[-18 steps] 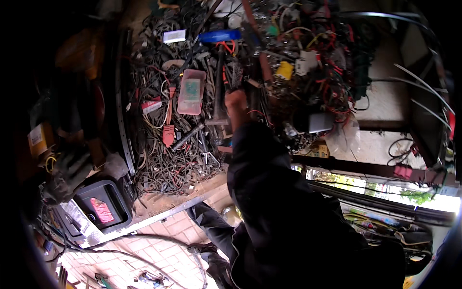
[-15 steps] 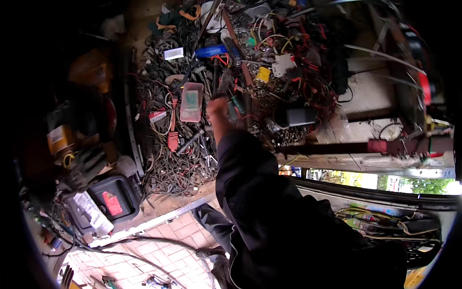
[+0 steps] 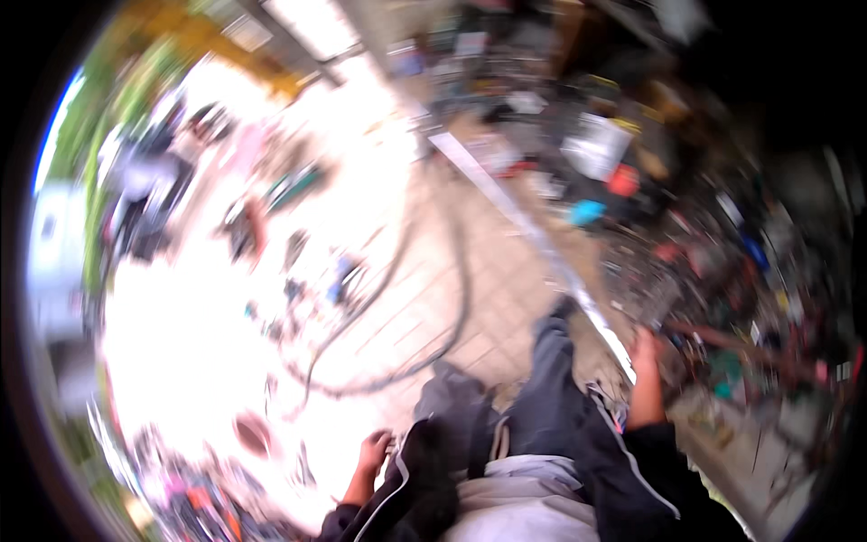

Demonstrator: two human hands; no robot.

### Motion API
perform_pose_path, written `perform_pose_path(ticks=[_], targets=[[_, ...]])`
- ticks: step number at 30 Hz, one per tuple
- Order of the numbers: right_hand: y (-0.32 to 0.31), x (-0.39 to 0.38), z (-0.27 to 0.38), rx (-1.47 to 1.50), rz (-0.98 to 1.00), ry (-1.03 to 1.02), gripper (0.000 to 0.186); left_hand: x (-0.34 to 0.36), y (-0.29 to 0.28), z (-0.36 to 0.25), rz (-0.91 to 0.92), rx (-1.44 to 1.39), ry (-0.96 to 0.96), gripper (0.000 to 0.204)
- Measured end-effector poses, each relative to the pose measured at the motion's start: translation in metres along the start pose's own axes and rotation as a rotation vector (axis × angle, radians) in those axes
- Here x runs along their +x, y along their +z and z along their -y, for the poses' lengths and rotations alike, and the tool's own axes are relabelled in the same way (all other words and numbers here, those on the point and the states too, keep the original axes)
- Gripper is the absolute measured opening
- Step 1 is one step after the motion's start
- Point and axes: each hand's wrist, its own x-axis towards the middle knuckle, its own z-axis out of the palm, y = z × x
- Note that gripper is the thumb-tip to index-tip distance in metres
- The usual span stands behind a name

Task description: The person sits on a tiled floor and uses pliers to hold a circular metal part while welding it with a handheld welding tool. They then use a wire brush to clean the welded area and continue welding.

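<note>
My right hand (image 3: pixel 645 363), blurred, is closed beside the pale metal edge (image 3: pixel 533 235) of the cluttered bench. It seems to grip a dark grey object reaching up from the fingers, too smeared to name. Past it lies the heap of tools, cables and small parts (image 3: pixel 695 262). My left hand (image 3: pixel 374 449) is low beside my dark open jacket (image 3: pixel 406 488), its fingers smeared by motion, so I cannot tell what, if anything, it holds.
Paving (image 3: pixel 488 271) stretches below with a looped dark hose (image 3: pixel 461 298), scattered tools (image 3: pixel 316 280) and a green object (image 3: pixel 293 185). A dark bulky pile (image 3: pixel 153 208) and a pale vehicle-like shape (image 3: pixel 59 235) stand at the left. More clutter (image 3: pixel 199 497) lies at the lower left.
My view has swung from the bench heap toward the bright paved ground. My right hand has drawn back from the middle of the heap, and my left hand has come into view.
</note>
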Motion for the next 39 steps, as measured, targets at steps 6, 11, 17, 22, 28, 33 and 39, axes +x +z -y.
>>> perform_pose_path(ticks=[6,11,17,22,28,33,39], targets=[[0.022,-0.129,-0.014,-0.539,0.475,-0.125,0.023,-0.077,-0.071,0.214,-0.341,-0.357,-0.374,0.032],[0.144,-0.273,-0.036,-0.942,0.723,-0.461,0.029,-0.119,-0.111,0.348,-0.535,-0.550,-0.576,0.031],[0.297,-0.400,-0.123,-1.165,0.814,-0.284,0.020,-0.115,-0.111,0.359,-0.422,-0.523,-0.572,0.035],[0.397,-0.473,-0.241,-1.408,0.915,-0.251,0.015,-0.059,-0.205,0.387,-0.460,-0.605,-0.481,0.035],[0.482,-0.624,-0.388,-1.588,1.012,-0.257,0.017,-0.027,-0.320,0.452,-0.484,-0.740,-0.538,0.036],[0.549,-0.747,-0.460,-1.547,1.216,-0.343,0.022,0.020,-0.397,0.487,-0.417,-0.696,-0.607,0.034],[0.594,-0.852,-0.545,-1.587,1.157,-0.373,0.028,0.065,-0.513,0.582,-0.404,-0.827,-0.741,0.034]])
